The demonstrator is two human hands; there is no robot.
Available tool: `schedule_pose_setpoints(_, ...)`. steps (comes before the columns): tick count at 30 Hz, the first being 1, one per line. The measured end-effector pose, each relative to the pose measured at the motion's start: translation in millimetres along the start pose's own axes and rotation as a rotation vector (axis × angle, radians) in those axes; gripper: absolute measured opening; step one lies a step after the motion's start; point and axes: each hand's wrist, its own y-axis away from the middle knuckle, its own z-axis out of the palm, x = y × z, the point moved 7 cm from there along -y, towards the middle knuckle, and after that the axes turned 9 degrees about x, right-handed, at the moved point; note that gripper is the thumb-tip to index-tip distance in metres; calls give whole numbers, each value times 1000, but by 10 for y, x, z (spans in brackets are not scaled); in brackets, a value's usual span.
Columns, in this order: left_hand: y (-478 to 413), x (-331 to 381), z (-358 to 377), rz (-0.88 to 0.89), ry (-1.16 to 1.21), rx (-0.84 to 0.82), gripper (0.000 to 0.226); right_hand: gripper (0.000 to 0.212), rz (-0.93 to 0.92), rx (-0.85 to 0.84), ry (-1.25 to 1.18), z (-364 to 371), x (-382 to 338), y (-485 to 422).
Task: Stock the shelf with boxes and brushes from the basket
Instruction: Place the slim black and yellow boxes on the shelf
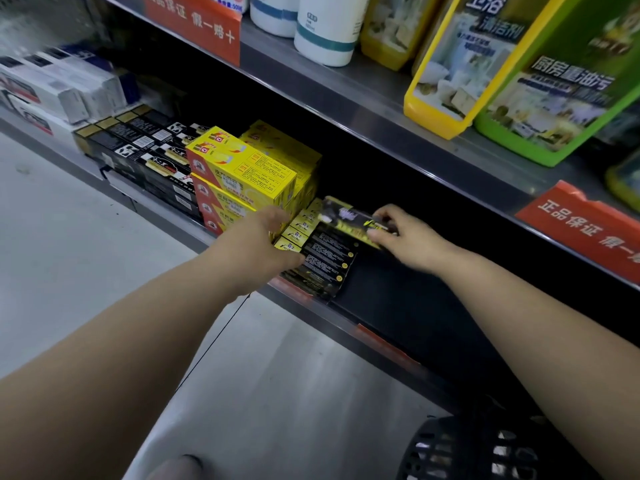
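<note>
A stack of black-and-yellow boxes point(322, 261) lies on the dark lower shelf point(408, 306). My right hand point(405, 237) pinches the right end of a blurred black-and-yellow box point(349, 218) held just over the stack. My left hand point(266, 237) rests against the stack's left side, beside the yellow boxes point(242, 174); its fingers are partly hidden. A black basket point(471, 448) stands at the bottom right, its contents hard to make out.
Black boxes point(145, 154) and white boxes point(62, 88) line the shelf to the left. Bottles point(325, 32) and yellow and green cleaner packs point(519, 74) fill the upper shelf. Orange price signs point(585, 230) hang on the shelf edges. The shelf right of the stack is bare.
</note>
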Motion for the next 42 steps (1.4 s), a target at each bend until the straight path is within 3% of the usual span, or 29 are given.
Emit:
schedule_pose_setpoints(4,3,-3,65,-23,-19,-24,55,35,175,28,113,190,379,-264)
schedule_pose_setpoints(8,23,30,130,-20,-61,-56,45,40,167,38,206,509,358,-523)
schedule_pose_setpoints(16,75,187,188,40,-22,-98,28,63,162,-184,265,856,319,-584)
schedule_pose_setpoints(24,361,595,384,103,111,-154,20,41,34,-186,246,98,29,161)
schedule_pose_setpoints(29,819,1093,758,276,151,-277,16,18,-27,-49,40,-715,-80,1046)
schedule_pose_setpoints(34,1414,1503,1161,543,37,-404,18,14,22,85,-39,-1379,138,2044)
schedule_pose_setpoints(38,1876,1804,1500,729,-84,-482,17,13,130,65,-2,-1482,507,2732)
schedule_pose_setpoints(42,2365,1979,1992,882,-186,-627,20,14,226,-65,81,-1155,980,3339)
